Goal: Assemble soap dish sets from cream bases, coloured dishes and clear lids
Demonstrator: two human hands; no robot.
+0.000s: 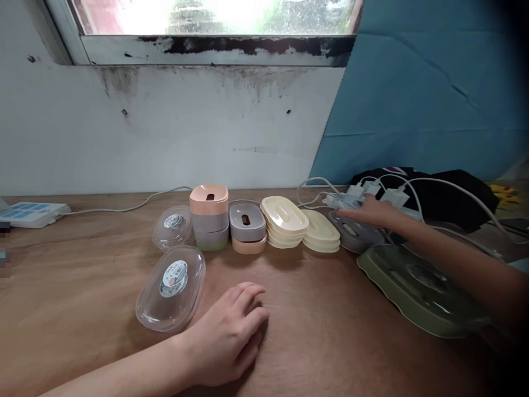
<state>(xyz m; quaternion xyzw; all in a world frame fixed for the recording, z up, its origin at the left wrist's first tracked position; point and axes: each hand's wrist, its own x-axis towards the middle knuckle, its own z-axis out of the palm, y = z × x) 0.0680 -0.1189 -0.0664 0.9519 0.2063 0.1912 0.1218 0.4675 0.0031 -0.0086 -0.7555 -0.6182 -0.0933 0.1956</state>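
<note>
Brown tabletop [314, 331] was backed by a white wall [206, 121]. At two o'clock from the left hand [231, 333], emptily rested with fingers parted, a grey container [359, 236] was partly covered by the right hand [367, 211], set mostly toward its six o'clock; whether it was gripped could not be told. Judged light, stiff and slick, it seemed best held by its rim.

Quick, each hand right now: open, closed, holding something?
Left hand: open, loosely curled on the table, nothing visibly held.
Right hand: near the gray container; grip cannot be told.
</note>
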